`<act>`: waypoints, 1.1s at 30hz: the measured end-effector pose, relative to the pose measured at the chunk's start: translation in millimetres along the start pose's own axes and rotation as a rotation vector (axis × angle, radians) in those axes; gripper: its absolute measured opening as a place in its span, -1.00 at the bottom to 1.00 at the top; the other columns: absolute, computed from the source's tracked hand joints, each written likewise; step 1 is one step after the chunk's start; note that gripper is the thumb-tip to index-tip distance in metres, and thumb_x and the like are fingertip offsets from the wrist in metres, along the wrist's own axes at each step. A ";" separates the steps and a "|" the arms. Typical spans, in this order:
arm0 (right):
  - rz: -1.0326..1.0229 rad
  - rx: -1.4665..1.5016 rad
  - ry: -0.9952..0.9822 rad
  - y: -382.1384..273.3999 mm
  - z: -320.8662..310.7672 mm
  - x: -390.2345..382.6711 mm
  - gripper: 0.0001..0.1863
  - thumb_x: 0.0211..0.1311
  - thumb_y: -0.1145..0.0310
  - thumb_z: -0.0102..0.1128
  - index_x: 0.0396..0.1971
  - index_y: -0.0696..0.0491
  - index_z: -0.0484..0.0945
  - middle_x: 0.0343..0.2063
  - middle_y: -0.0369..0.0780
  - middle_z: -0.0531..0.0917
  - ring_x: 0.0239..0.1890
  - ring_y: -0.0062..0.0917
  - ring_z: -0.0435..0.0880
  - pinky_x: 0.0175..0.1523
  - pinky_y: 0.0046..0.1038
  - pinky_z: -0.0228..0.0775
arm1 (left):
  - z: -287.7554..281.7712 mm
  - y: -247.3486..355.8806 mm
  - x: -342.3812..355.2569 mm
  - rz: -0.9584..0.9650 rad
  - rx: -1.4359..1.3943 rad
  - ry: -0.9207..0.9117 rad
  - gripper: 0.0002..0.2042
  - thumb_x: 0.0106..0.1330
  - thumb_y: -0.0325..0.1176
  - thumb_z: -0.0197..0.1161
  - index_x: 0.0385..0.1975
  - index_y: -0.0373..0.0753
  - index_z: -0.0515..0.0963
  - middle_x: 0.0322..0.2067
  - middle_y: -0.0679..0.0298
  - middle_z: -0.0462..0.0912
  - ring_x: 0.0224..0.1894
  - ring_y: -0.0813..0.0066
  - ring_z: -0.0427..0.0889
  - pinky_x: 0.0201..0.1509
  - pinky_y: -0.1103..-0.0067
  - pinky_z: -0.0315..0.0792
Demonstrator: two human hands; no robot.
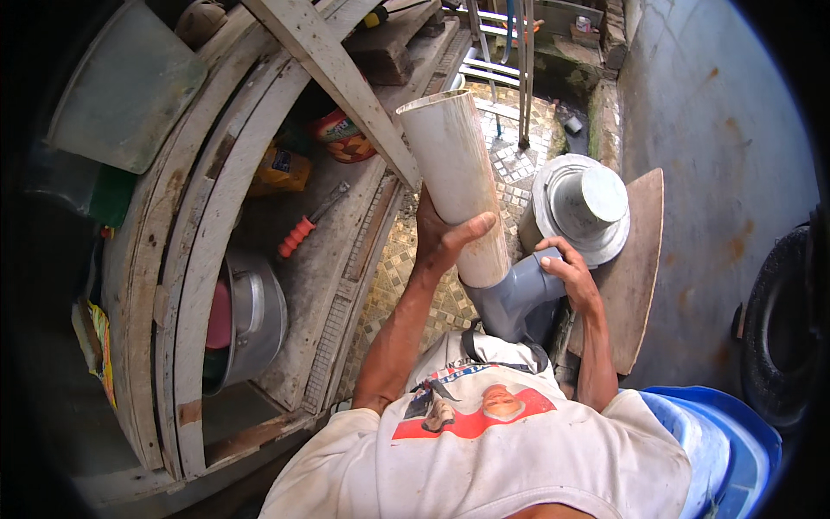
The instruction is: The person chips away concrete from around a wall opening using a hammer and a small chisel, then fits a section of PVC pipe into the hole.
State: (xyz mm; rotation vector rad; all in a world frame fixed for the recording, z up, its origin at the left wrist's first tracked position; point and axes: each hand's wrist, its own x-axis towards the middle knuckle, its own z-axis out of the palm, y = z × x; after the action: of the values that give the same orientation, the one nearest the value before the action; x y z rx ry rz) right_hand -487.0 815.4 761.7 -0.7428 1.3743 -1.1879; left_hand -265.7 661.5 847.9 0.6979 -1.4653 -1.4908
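Observation:
A wide, weathered white pipe (446, 147) leans upright, its lower end fitted into a grey branched pipe fitting (510, 307) just above my lap. My left hand (445, 221) is closed round the middle of the white pipe, thumb across its front. My right hand (566, 268) has its fingers curled over the side branch of the grey fitting.
Wooden shelving (190, 182) on my left holds a translucent tub (130, 95), metal pot (268, 320) and red-handled tool (298, 235). On the right are stacked metal vessels (596, 203), a curved board (627, 294), a tyre (778, 311) and blue plastic containers (735, 441). Tiled floor (389, 294) lies below.

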 end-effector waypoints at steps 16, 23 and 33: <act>0.003 0.007 0.034 4.6 -1.3 -11.2 -0.60 0.18 0.17 0.34 -0.03 0.03 0.60 -0.27 -0.33 0.55 -0.19 -0.62 0.49 -0.04 -0.56 0.31 | -13.1 37.5 84.4 0.168 0.111 0.146 -0.35 0.09 -0.32 0.60 0.05 -0.33 0.27 -0.12 0.01 0.63 -0.19 0.35 0.73 -0.09 0.45 0.69; 0.025 0.211 0.268 65.2 -56.6 -38.6 -0.65 0.28 0.22 0.20 0.02 0.03 0.57 -0.30 -0.29 0.62 -0.28 -0.59 0.62 -0.16 -0.50 0.50 | -11.2 44.6 89.3 0.171 0.058 0.245 -0.37 0.09 -0.31 0.61 -0.03 -0.30 0.25 -0.14 0.00 0.61 -0.28 0.31 0.75 -0.16 0.46 0.74; 0.030 0.475 0.590 114.1 -96.3 -67.3 -0.63 0.47 0.07 0.13 0.04 0.03 0.60 -0.20 -0.26 0.71 -0.24 -0.45 0.73 -0.15 -0.39 0.61 | 20.2 66.6 40.7 0.430 -0.059 -0.014 -0.26 -0.10 -0.44 0.64 -0.02 -0.11 0.18 0.17 -0.05 0.41 0.23 0.18 0.51 0.28 0.27 0.51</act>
State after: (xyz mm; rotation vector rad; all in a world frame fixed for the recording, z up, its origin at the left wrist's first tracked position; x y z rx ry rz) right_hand -545.4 934.2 665.3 -0.0248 1.4697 -1.7096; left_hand -287.0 642.5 923.3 0.3089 -1.4644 -1.2005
